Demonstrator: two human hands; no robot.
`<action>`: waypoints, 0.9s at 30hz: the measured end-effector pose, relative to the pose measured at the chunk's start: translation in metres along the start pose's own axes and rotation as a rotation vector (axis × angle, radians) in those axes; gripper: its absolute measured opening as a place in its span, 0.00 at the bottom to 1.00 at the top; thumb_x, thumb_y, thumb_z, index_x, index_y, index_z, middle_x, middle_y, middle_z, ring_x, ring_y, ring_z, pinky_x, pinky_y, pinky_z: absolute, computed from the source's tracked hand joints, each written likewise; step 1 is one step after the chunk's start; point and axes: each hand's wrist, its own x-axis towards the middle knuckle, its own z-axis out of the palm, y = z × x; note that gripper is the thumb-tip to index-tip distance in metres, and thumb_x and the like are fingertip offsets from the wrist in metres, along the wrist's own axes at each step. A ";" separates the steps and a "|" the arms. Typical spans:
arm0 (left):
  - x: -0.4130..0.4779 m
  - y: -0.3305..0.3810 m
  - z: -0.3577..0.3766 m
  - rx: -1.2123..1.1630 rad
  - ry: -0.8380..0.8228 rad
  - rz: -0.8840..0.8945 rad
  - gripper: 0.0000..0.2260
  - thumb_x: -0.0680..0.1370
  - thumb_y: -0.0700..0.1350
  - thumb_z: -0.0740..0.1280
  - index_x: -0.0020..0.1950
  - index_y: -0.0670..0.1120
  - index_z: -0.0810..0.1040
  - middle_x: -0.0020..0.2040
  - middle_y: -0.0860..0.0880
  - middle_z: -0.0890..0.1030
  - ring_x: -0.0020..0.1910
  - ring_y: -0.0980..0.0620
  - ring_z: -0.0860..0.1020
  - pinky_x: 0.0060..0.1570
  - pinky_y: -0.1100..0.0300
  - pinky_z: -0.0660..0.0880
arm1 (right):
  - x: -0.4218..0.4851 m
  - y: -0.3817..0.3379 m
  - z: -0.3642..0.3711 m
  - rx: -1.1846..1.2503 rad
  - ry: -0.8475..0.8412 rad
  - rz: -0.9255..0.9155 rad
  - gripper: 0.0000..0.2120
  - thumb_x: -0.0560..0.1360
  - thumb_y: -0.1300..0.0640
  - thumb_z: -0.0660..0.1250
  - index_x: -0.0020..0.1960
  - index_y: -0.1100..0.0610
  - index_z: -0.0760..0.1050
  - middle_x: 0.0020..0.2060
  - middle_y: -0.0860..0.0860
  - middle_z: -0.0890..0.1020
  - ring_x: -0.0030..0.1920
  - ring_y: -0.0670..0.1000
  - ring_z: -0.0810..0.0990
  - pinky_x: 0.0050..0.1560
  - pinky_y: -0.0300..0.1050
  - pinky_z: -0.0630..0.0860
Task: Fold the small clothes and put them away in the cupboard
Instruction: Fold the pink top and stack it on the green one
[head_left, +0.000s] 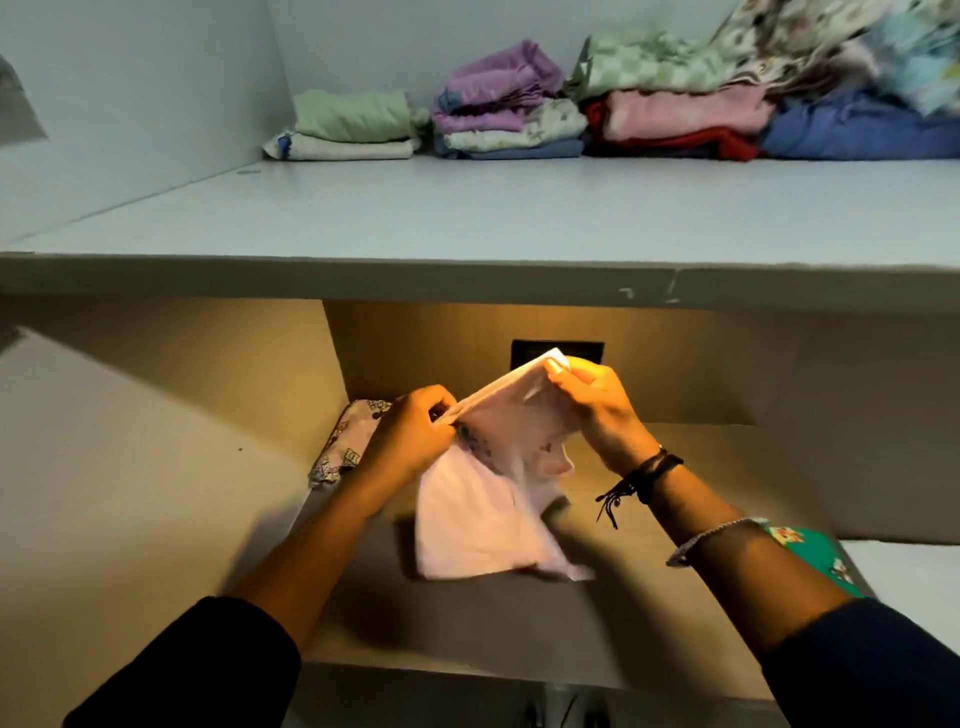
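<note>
A small pale pink garment (485, 512) hangs in the air over the lower cupboard shelf (691, 467). My left hand (410, 434) pinches its top edge at the left corner. My right hand (597, 400) grips the same edge higher up at the right, so the edge slants upward. The cloth's lower part droops down to the shelf. A folded patterned piece (345, 444) lies on the lower shelf just left of my left hand.
The upper grey shelf (467, 218) carries several stacks of folded clothes (511, 101) along its back, from a green-and-white pile (353, 124) to blue and floral ones at the right. A green printed cloth (810, 551) lies beneath my right forearm. A dark socket plate (524, 351) sits on the back wall.
</note>
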 end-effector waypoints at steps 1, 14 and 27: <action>0.002 0.001 -0.001 -0.025 0.014 -0.007 0.07 0.69 0.34 0.65 0.39 0.46 0.78 0.35 0.46 0.81 0.37 0.42 0.79 0.38 0.50 0.75 | 0.000 0.001 -0.004 0.002 0.063 0.003 0.15 0.82 0.58 0.60 0.36 0.57 0.75 0.32 0.45 0.76 0.33 0.41 0.71 0.33 0.35 0.69; -0.008 0.025 -0.039 -0.006 -0.004 0.047 0.10 0.77 0.37 0.66 0.42 0.51 0.82 0.39 0.52 0.83 0.39 0.54 0.79 0.40 0.62 0.75 | -0.017 -0.001 -0.095 -0.067 0.451 0.028 0.10 0.78 0.48 0.62 0.44 0.47 0.80 0.34 0.46 0.79 0.35 0.47 0.76 0.34 0.45 0.74; -0.007 0.037 -0.106 -0.103 -0.424 -0.060 0.05 0.71 0.52 0.74 0.43 0.51 0.86 0.39 0.50 0.85 0.39 0.53 0.84 0.35 0.65 0.79 | -0.029 0.012 -0.145 0.190 -0.120 0.289 0.11 0.76 0.62 0.64 0.54 0.67 0.79 0.48 0.63 0.81 0.46 0.58 0.80 0.47 0.49 0.76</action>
